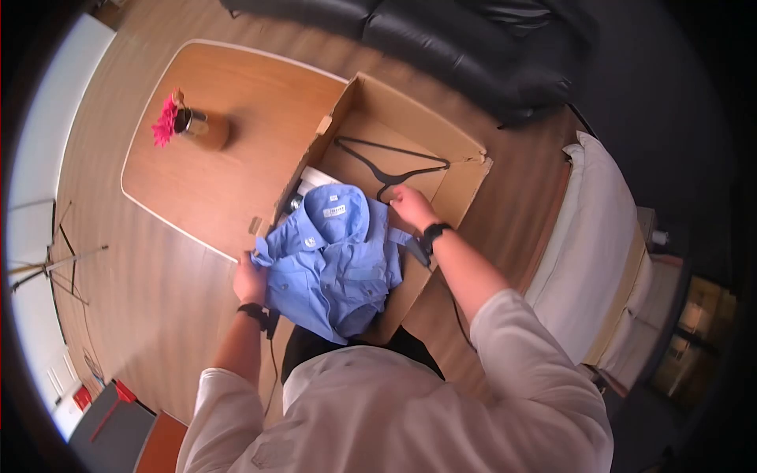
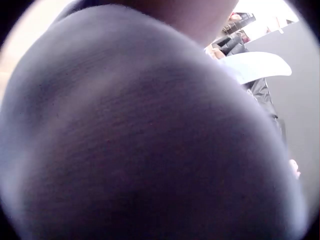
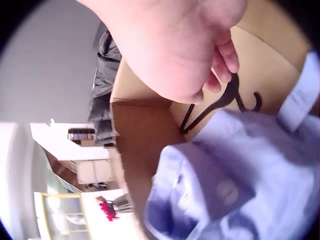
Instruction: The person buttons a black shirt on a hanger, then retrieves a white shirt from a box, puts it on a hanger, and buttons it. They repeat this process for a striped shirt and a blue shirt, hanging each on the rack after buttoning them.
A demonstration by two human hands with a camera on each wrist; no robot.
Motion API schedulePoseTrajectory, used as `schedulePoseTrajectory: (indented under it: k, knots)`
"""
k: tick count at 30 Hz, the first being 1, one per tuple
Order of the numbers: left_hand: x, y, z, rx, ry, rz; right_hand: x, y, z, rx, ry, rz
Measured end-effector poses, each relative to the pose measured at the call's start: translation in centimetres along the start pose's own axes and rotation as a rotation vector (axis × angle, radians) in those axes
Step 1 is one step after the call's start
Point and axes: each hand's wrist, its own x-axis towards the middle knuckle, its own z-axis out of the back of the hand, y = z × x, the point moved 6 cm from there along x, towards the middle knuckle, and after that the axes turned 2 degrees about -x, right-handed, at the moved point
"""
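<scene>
A folded blue collared shirt [image 1: 331, 260] lies over the near end of a cardboard box [image 1: 465, 185], its collar facing away from the person. At the shirt's left edge my left hand [image 1: 250, 281] grips the cloth by the sleeve. Farther in, a black clothes hanger [image 1: 394, 175] lies on the box floor, hook toward the person. My right hand [image 1: 414, 206] pinches it by the hook, and its fingertips [image 3: 225, 75] meet the dark plastic in the right wrist view. Blurred cloth [image 2: 150, 130] fills most of the left wrist view and hides the left hand's fingers.
A wooden table [image 1: 260, 87] at the left bears a vase [image 1: 209, 130] with a pink flower [image 1: 165, 122]. Inside the box, a white item [image 1: 318, 178] sits beside the collar. A black sofa [image 1: 465, 55] stands beyond, a pale cushioned seat [image 1: 587, 244] at the right.
</scene>
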Motion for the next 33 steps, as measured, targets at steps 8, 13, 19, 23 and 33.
schedulePoseTrajectory:
  k: [8, 13, 19, 23, 33]
  knots:
    - [-0.4, -0.1, 0.3, -0.016, 0.049, 0.036, 8.9, -1.6, -4.8, -0.587, 0.032, 0.117]
    - [-0.2, -0.3, 0.4, -0.025, 0.056, 0.069, 8.9, -4.8, -7.3, -0.783, -0.039, 0.037]
    - [-0.3, -0.1, 0.5, -0.010, 0.071, 0.078, 7.3, -5.2, -8.1, -0.868, 0.212, 0.065]
    - [-0.1, -0.1, 0.4, -0.001, 0.092, 0.071, 6.3, -0.9, -4.0, -0.830, 0.085, 0.066]
    - [0.0, 1.2, 0.6, -0.291, 0.215, -0.195, -12.0, 5.4, 9.1, -0.389, -0.256, 0.189]
